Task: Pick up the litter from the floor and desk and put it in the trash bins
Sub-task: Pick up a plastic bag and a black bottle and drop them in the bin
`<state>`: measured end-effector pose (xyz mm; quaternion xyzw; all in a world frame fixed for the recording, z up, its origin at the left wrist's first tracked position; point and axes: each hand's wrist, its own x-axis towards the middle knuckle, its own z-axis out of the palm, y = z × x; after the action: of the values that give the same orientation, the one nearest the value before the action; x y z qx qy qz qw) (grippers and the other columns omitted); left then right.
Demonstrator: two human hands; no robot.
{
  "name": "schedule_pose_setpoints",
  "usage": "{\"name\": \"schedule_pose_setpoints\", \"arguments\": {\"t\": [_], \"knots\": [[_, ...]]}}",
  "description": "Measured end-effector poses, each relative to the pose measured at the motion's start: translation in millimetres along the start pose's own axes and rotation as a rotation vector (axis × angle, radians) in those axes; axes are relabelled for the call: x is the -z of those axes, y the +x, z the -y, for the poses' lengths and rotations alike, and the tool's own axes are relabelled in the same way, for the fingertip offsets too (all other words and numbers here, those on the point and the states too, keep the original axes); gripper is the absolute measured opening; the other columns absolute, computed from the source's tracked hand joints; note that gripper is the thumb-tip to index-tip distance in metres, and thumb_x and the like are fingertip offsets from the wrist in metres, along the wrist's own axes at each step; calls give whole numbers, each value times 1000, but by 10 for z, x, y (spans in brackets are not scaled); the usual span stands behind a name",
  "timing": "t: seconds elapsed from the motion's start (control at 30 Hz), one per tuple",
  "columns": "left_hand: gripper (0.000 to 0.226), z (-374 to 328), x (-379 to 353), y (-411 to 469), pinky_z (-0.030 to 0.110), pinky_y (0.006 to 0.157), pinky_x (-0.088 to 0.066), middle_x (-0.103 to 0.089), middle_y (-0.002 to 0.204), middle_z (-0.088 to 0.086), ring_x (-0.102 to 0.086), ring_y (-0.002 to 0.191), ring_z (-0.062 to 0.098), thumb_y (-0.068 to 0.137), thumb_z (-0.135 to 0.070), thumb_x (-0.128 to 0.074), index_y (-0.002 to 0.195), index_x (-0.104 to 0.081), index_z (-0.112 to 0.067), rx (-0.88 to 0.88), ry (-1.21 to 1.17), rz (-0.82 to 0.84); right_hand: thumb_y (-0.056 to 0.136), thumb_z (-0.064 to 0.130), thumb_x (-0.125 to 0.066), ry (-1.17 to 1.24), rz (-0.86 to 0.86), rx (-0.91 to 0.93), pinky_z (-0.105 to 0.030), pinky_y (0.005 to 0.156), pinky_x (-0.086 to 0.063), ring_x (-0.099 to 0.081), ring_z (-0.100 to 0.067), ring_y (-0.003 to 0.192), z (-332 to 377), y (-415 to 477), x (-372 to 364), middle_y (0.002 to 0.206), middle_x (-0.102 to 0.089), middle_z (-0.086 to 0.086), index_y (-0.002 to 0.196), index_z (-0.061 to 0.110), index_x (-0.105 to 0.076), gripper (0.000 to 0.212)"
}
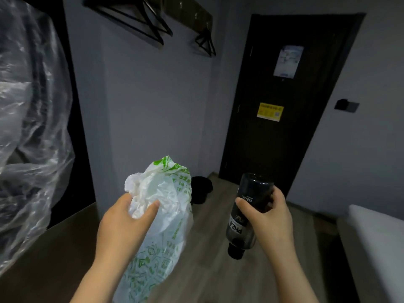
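Note:
My left hand (122, 228) grips a crumpled white plastic bag with green print (161, 206), held up in the lower middle of the view; the bag hangs down past my wrist. My right hand (271, 217) holds a dark plastic bottle (249, 206) upside down, cap end pointing at the floor, label reading "PH8.0". A black round trash bin (202, 189) stands on the floor by the wall, beyond and between the bag and the bottle, partly hidden by the bag.
A wooden desk top (43, 259) lies at lower left, with a large clear plastic sheet (28, 127) over dark things above it. A dark door (284, 106) closes the far end. A white bed edge (376, 237) is at right. Hangers (140, 20) hang overhead.

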<state>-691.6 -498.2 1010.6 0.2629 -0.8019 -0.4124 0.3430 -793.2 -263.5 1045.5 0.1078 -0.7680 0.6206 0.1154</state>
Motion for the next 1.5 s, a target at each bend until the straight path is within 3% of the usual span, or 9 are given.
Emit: {"name": "schedule_pose_setpoints", "arguments": {"t": [0.13, 0.33, 0.53, 0.67, 0.77, 0.9, 1.03, 1.27, 1.5], "knots": [[29, 206, -452, 303, 23, 66, -44, -52, 85, -27, -58, 85, 12, 75, -57, -63, 90, -56, -34, 31, 25, 68, 68, 31, -81, -32, -20, -72, -15, 64, -39, -53, 9, 88, -362, 379, -184, 98, -57, 25, 108, 47, -45, 56], [69, 495, -1192, 893, 28, 75, -37, -60, 128, -1, -56, 116, 25, 78, -59, -60, 131, -51, -15, 76, 228, 148, 69, 27, -81, -62, -25, -173, -16, 61, -38, -50, 8, 85, -979, 1133, -395, 101, -55, 18, 116, 37, -45, 60], [50, 586, -1952, 1522, 32, 72, -45, -66, 107, 0, -61, 101, 24, 79, -53, -62, 116, -58, -19, 143, 265, 254, 71, 23, -80, -101, 35, -223, -16, 60, -38, -52, 1, 84, -1568, 2032, -570, 106, -58, 7, 117, 33, -46, 57], [38, 613, -2411, 1895, 31, 64, -41, -60, 86, -1, -61, 89, 27, 79, -50, -65, 93, -54, -16, 207, 312, 247, 70, 19, -80, -115, 90, -262, -16, 58, -39, -54, 2, 80, -1895, 2582, -631, 97, -58, 14, 109, 35, -45, 54], [37, 677, -2736, 2147, 30, 62, -38, -56, 85, -1, -53, 79, 22, 79, -50, -65, 90, -51, -18, 246, 327, 264, 70, 18, -80, -133, 110, -298, -16, 57, -40, -57, 1, 79, -2120, 2939, -668, 92, -59, 16, 102, 39, -44, 52], [43, 781, -3119, 2454, 29, 65, -38, -56, 88, -1, -60, 91, 27, 79, -50, -65, 99, -53, -14, 307, 341, 270, 71, 16, -79, -177, 119, -347, -17, 56, -40, -57, -1, 78, -2408, 3385, -760, 91, -60, 12, 102, 32, -46, 48], [37, 936, -3522, 2806, 30, 61, -38, -55, 75, -7, -55, 73, 19, 78, -45, -69, 82, -49, -15, 338, 330, 284, 71, 15, -79, -214, 144, -366, -22, 55, -44, -60, -6, 75, -2705, 3847, -979, 86, -62, 8, 103, 26, -49, 45], [52, 1305, -4268, 3735, 27, 69, -35, -67, 104, 12, -62, 99, 32, 77, -44, -70, 113, -57, -8, 390, 346, 312, 70, 18, -82, -278, 219, -388, -18, 55, -41, -57, -1, 78, -3140, 4811, -1569, 91, -59, 15, 114, 26, -47, 56], [54, 1490, -4913, 4804, 30, 74, -41, -65, 110, 14, -61, 102, 32, 77, -45, -70, 113, -56, -8, 435, 377, 361, 71, 22, -82, -323, 255, -427, -14, 54, -39, -53, 3, 76, -3455, 5812, -2160, 90, -54, 21, 123, 27, -45, 64]]}}
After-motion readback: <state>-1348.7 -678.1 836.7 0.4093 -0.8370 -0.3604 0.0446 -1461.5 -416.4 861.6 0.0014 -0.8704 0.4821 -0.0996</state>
